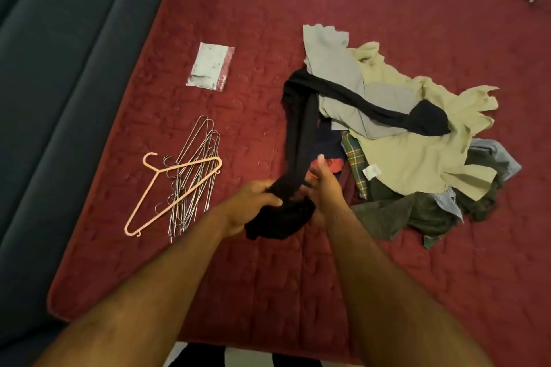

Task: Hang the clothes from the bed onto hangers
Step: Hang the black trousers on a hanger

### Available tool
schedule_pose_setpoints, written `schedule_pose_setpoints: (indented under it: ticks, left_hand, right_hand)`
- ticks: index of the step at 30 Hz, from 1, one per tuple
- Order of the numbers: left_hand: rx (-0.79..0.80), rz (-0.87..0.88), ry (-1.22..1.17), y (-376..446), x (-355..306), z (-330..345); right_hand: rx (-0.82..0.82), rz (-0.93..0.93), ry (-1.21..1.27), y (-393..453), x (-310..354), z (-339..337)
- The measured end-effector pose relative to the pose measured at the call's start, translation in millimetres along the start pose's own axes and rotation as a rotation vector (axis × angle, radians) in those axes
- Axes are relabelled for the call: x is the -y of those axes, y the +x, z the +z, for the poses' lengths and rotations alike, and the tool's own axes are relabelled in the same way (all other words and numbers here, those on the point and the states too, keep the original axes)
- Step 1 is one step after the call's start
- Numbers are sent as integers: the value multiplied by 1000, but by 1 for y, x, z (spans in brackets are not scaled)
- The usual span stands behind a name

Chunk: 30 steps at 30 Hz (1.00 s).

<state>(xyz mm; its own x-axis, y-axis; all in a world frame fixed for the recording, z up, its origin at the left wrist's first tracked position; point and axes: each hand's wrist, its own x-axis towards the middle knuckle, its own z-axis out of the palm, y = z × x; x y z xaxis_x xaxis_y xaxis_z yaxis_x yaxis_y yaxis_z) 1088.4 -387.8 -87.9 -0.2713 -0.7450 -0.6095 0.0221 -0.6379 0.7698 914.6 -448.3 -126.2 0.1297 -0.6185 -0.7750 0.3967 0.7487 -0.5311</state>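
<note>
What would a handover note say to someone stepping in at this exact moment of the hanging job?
Left hand grips the bunched end of the black garment; right hand holds it too. Its far end trails across the clothes pile on the red bed. The pink hanger lies on the wire hangers, left of the hands, untouched.
Done: nothing hung yet.
Left: put the black garment on a hanger, then the pile.

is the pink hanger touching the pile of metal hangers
Touching. The head view shows the pink hanger lying across the metal hangers, its arms crossing directly over their wires with no gap.
</note>
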Motion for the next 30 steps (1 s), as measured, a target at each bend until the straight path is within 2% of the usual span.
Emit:
schedule_pose_setpoints:
  ticks: [2,4,5,7,9,12,15,16,18,20,21,23,24,26,28,30]
  left_hand:
    - [119,-73,44,-37,-8,-22]
    - [158,-136,-33,-70,-11,-47]
    - [169,-140,-99,-85,-12,-58]
    - [137,-159,-322,-102,-6,-76]
    - [15,-193,-564,-105,6,-96]
    - [-130,-116,-660,-89,13,-119]
    - [-96,-17,-760,-83,-14,-128]
    - [-118,11,-735,-87,-29,-127]
    - [-184,178,-585,-91,-38,-134]
    - [-292,207,-534,-88,-53,-138]
    - [-288,222,-559,-89,-57,-140]
    - [-180,296,-505,-108,-58,-140]
    - [-70,350,-447,-120,-58,-136]
    - [146,433,-256,-141,-57,-125]
    - [369,417,-69,-156,-52,-116]
    - [490,369,35,-164,-40,-119]
  right_hand:
    - [-44,-56,-21,-8,10,43]
    - [-156,-118,-179,-24,9,88]
    - [-150,-145,-238,-33,5,107]
    - [-23,-157,-210,-59,-3,138]
    - [158,-168,-168,-87,-11,157]
    - [391,-156,-227,-121,-22,176]
    - [509,-116,-449,-152,-35,193]
    - [510,-107,-560,-157,-39,193]
    - [486,-64,-718,-167,-45,190]
    - [328,-5,-656,-170,-46,180]
    - [215,-5,-593,-167,-45,173]
    - [-3,-34,-498,-161,-43,162]
    - [-46,-42,-446,-159,-44,159]
    - [36,-33,-313,-159,-45,163]
    - [136,-63,-223,-169,-46,183]
    - [84,-219,-340,-173,-46,205]
